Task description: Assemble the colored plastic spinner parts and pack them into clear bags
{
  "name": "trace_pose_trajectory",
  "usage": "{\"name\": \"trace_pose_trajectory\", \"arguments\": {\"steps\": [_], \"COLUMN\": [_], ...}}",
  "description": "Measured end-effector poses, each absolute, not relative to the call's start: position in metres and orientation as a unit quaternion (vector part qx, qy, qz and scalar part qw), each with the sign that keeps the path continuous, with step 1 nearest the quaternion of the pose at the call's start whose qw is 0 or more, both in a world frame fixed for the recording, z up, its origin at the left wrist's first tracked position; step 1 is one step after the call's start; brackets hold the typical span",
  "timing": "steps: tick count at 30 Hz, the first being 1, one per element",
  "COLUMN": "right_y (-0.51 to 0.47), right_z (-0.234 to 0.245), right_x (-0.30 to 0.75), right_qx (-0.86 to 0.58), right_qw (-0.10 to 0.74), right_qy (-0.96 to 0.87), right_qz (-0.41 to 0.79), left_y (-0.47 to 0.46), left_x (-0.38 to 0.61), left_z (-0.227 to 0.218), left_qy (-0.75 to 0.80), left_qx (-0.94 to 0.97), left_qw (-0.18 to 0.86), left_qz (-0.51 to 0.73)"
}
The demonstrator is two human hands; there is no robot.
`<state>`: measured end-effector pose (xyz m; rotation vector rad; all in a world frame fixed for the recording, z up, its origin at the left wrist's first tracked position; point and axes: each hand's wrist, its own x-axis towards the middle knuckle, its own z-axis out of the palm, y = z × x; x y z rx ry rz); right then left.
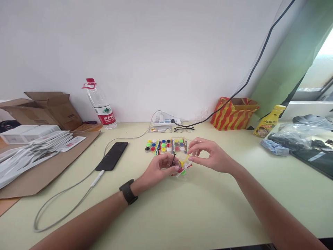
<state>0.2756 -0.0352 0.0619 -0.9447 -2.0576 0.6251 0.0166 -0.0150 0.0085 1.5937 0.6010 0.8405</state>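
My left hand [165, 165] is closed around a small cluster of coloured plastic parts [183, 169], with what looks like clear plastic about them. Black, red, white, yellow and green bits stick out of the cluster, partly hidden by my fingers. Just to the right, my right hand [208, 154] pinches the upper end of a thin yellow plastic stick [186, 158], whose lower end reaches the cluster. Behind my hands lie several small round coloured discs [163, 145] in rows, with thin coloured sticks [158, 148] between the groups.
A black phone [112, 156] on a white cable lies left, near a cardboard box [49, 109] and a large water bottle [104, 107]. Glasses [184, 129] and a power strip [166, 119] are behind. Rightward stand a striped bag [231, 116] and a yellow bottle [269, 121].
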Motion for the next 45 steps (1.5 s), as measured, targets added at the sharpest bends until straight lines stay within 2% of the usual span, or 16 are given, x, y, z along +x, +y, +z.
{"name": "trace_pose_trajectory", "arguments": {"steps": [7,14,23,30,36,45], "right_y": [-0.035,-0.033,-0.033,-0.028,-0.029,-0.032], "right_z": [0.059,0.057,0.034,0.03,0.028,0.028], "right_x": [0.276,0.272,0.248,0.245,0.242,0.24], "right_qx": [-0.376,-0.379,-0.368,-0.38,-0.379,-0.364], "right_qw": [0.381,0.405,0.468,0.482,0.517,0.521], "right_qy": [-0.805,-0.758,-0.646,-0.626,-0.612,-0.615], "right_qz": [0.255,0.343,0.478,0.482,0.463,0.467], "left_y": [-0.016,-0.016,-0.008,0.002,0.003,0.012], "left_x": [0.018,0.017,0.008,-0.001,-0.001,-0.01], "left_z": [0.01,0.011,0.021,0.029,0.032,0.033], "left_qy": [0.261,0.25,0.315,0.327,0.312,0.297], "left_qx": [0.662,0.634,0.677,0.702,0.656,0.665], "left_qw": [0.597,0.631,0.513,0.479,0.545,0.525], "left_qz": [0.371,0.372,0.424,0.413,0.418,0.44]}}
